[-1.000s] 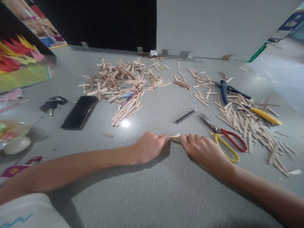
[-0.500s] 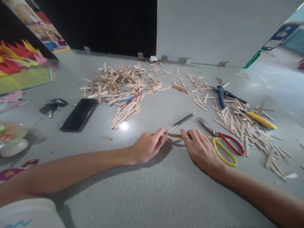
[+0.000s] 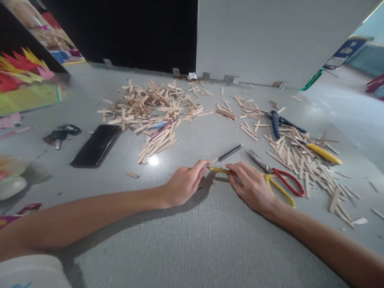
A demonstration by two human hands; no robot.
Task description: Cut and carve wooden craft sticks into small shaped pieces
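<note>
My left hand (image 3: 186, 183) is closed in a pinch, thumb against fingers, on a small pale wooden stick (image 3: 213, 161) whose end pokes out at the fingertips. My right hand (image 3: 251, 185) is closed around a slim yellow tool (image 3: 219, 170); its far end reaches the left fingertips, and its exact kind is unclear. Just beyond both hands a dark pen (image 3: 231, 152) lies slanted on the grey table (image 3: 192, 248). Beside the right hand are scissors (image 3: 271, 170) with one red and one yellow handle, partly behind that hand.
A heap of wooden sticks (image 3: 150, 98) lies at the back, with more sticks (image 3: 312, 168) at right under blue-handled pliers (image 3: 275, 124) and a yellow-handled tool (image 3: 325, 154). Left are a phone (image 3: 96, 146), keys (image 3: 61, 136) and a paper-flame box (image 3: 30, 98). A black-and-white panel (image 3: 246, 40) stands behind.
The yellow tool has shifted slightly left, and more of it shows between my hands. My right fingers have curled further around it. The whole view has shifted a little.
</note>
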